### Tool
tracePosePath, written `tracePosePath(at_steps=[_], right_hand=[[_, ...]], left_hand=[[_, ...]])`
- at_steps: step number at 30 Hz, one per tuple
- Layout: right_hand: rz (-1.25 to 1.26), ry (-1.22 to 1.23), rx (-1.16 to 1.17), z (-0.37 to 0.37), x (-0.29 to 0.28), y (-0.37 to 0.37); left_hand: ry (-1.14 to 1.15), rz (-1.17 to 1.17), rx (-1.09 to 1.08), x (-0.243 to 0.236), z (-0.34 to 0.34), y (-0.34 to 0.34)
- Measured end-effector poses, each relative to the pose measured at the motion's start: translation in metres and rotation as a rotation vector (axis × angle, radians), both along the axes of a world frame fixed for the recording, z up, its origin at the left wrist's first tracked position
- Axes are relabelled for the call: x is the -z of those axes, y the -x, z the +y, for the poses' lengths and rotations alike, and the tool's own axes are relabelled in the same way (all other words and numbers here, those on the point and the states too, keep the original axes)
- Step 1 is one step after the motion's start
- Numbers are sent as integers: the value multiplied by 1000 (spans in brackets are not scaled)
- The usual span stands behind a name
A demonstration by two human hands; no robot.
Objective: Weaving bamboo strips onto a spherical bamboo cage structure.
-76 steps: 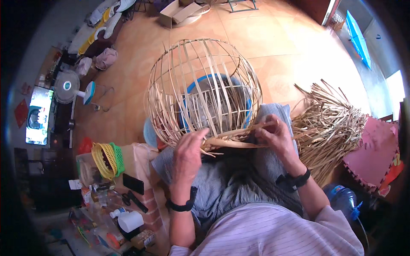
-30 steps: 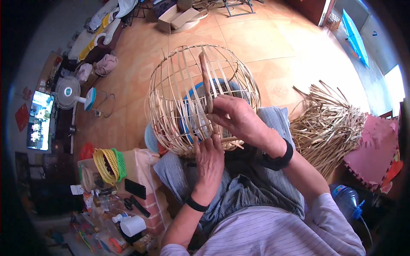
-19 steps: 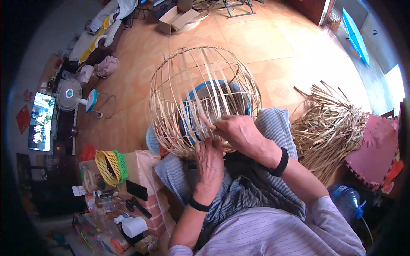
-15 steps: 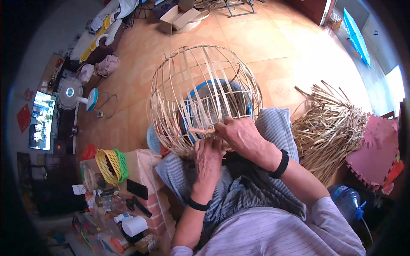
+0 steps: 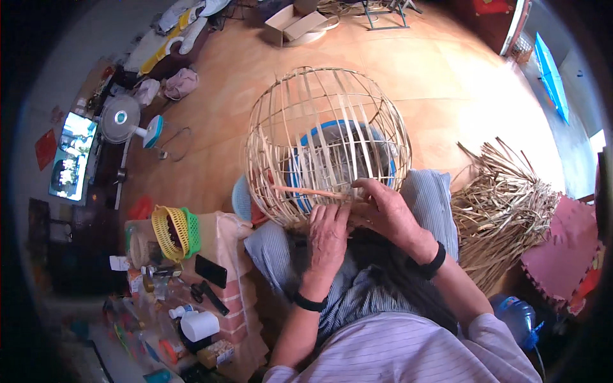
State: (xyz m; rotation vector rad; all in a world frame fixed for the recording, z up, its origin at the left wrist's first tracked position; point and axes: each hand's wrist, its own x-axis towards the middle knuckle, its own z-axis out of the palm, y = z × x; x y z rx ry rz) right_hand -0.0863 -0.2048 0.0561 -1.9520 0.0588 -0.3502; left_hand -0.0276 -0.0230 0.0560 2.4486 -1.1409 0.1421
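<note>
A round, open-ribbed basket (image 5: 329,96) of pale split strips stands before my knees, its near edge at my lap. My left hand (image 5: 328,235) lies at that near edge, fingers bent together over the weave. Beside it on the right, my right hand (image 5: 391,216) has its thumb and fingers closed near the end of a reddish-brown strip (image 5: 306,191). The strip stretches leftward across the ribs, just beyond my left fingertips. My right fingertips are partly hidden among the ribs. Through the ribs shows a blue-rimmed tub (image 5: 341,122).
At right lies a heap of dry strips (image 5: 501,198), with a pink foam mat (image 5: 557,249) and a large water bottle (image 5: 516,316) near it. A cloth-covered table (image 5: 233,239) at left holds yellow and green baskets (image 5: 171,233), a phone (image 5: 211,271) and scissors (image 5: 211,297). A fan (image 5: 121,119) stands beyond.
The view has shifted, so the whole scene sits farther right. My right fingers have moved along the reddish-brown strip, which now lies straighter and shows more length. My left hand stays at the basket's near edge.
</note>
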Motion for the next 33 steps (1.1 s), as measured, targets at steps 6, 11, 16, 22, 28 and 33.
tracePosePath(at_steps=[6, 11, 16, 22, 28, 33], right_hand=[[41, -476, 176, 9, 23, 23], [47, -980, 202, -22, 43, 63], [409, -650, 63, -13, 21, 83], [337, 57, 19, -6, 9, 52], [294, 153, 66, -10, 11, 65], [234, -810, 116, -34, 22, 95]], left_hand=[[-43, 61, 5, -4, 2, 1], [-29, 59, -12, -3, 0, -2], [73, 256, -33, -25, 5, -2], [337, 120, -235, -66, 46, -30], [308, 73, -96, -57, 33, -15], [172, 96, 87, -26, 2, -6]])
